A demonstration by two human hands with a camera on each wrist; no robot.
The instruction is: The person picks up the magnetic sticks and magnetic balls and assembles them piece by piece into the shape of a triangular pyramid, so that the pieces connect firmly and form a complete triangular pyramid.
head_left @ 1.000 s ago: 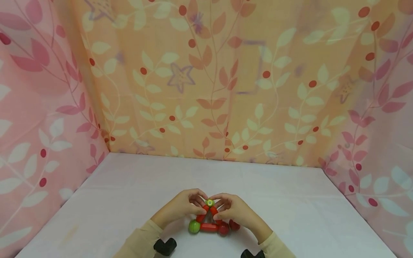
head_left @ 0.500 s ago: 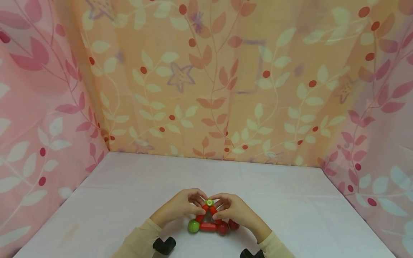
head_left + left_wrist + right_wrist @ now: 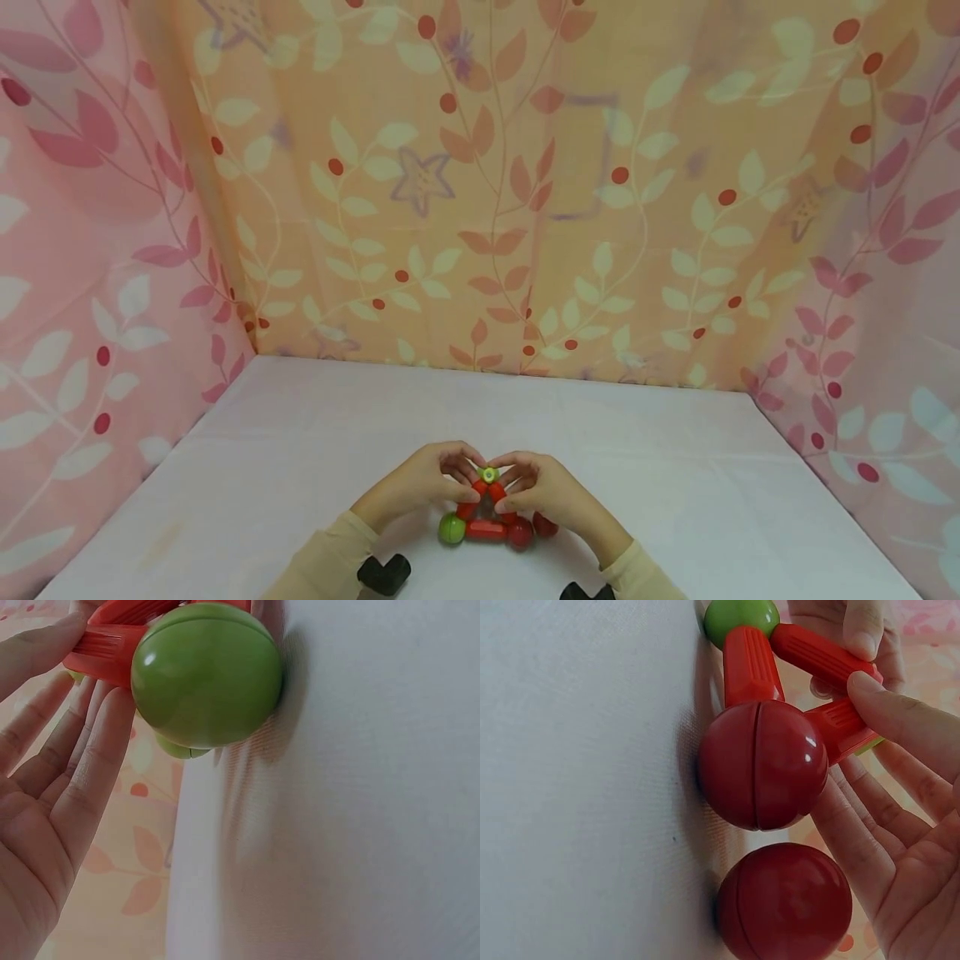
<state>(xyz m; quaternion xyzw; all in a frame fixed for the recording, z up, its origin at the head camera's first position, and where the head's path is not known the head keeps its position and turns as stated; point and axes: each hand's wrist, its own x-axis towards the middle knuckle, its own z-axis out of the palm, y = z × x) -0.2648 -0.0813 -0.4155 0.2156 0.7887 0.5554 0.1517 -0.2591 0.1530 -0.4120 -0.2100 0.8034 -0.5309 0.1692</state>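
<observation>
A triangular toy frame of ribbed red rods and balls stands on the white table, centred low in the head view. Its base is a red rod (image 3: 487,529) between a green ball (image 3: 452,528) and a dark red ball (image 3: 520,532). A yellow-green piece (image 3: 489,474) tops it. My left hand (image 3: 427,479) pinches the left slanting rod (image 3: 109,654), thumb on the near side. Opposite it, my right hand (image 3: 543,483) holds the right slanting rod (image 3: 844,726) the same way. Fingertips of both hands meet near the top. How the top joint fits is partly hidden.
Another dark red ball (image 3: 787,900) stands beside the frame, under my right hand. White cloth covers the table (image 3: 300,433). Patterned fabric walls (image 3: 480,250) rise at the back and on both sides. Black wrist mounts (image 3: 384,574) sit at the sleeves.
</observation>
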